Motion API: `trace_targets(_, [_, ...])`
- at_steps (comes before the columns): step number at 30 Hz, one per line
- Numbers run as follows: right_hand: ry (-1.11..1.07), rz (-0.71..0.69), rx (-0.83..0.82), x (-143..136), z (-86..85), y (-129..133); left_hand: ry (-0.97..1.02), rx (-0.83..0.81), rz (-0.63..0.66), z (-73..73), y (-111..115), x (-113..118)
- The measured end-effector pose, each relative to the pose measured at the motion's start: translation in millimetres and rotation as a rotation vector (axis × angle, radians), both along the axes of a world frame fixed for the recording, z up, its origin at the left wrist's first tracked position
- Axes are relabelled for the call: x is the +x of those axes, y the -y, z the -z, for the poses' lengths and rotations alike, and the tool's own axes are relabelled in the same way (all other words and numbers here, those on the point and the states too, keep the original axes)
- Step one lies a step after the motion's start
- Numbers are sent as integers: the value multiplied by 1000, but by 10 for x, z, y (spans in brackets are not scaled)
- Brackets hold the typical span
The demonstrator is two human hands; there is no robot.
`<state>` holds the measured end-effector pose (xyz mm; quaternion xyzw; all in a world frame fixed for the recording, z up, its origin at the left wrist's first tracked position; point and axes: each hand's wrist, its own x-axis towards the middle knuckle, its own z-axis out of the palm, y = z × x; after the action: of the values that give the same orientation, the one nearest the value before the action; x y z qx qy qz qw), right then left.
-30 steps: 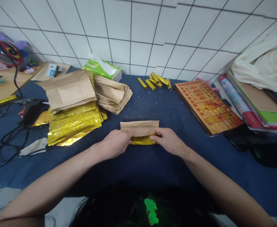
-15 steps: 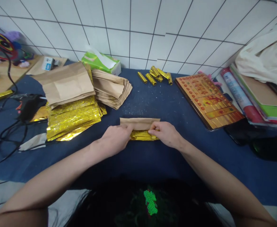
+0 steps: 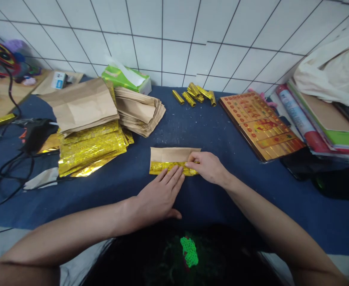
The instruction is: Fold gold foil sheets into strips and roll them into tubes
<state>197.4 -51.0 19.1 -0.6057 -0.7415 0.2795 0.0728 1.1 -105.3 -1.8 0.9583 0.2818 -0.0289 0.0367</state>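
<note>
A sheet of brown paper (image 3: 171, 153) lies in front of me, with its near part showing as a shiny gold foil strip (image 3: 157, 168) along the lower edge. My left hand (image 3: 164, 190) is open, its fingers laid flat on the foil strip and its thumb spread towards me. At the strip's right end, my right hand (image 3: 208, 167) has thumb and finger pinched on the paper. Its other fingers are curled in, and the paper beneath them is hidden.
Gold sheets (image 3: 94, 149) and brown paper stacks (image 3: 138, 109) lie left, near a glue gun (image 3: 39, 133) and cable. Several gold rolls (image 3: 196, 92) lie at the back, beside a tissue pack (image 3: 126, 77). A decorated gold pack (image 3: 260, 125) and books (image 3: 329, 115) are at right.
My left hand has let go of the paper's left end, moved nearer me and flattened onto the strip. More gold shows at the left. My right hand has stayed about where it was.
</note>
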Motion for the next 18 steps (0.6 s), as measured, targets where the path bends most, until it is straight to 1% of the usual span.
trace_targets(5, [41,-18,22,8,52,4,-4,24,-17,12,31,15])
trace_targets(6, [64,-22,48,6,57,19,-6,27,-21,19,38,18])
trace_targets(8, [128,-15,191,-8,45,79,-8,34,-30,35,53,24])
trace_targets(10, [169,-9,430,-31,10,185,-6,40,-42,47,66,31])
trace_targets(11, [160,-29,540,-44,-9,252,-3,41,-49,51,71,35])
trace_targets(12, [124,-74,617,-57,-23,325,-3,40,-57,52,74,38])
trace_targets(14, [28,-239,679,-78,-25,467,-6,30,-66,51,78,44])
trace_targets(16, [-11,-379,674,-83,19,580,-10,20,-71,46,77,48])
trace_targets(18, [20,-445,641,-68,92,643,-11,20,-78,40,74,50])
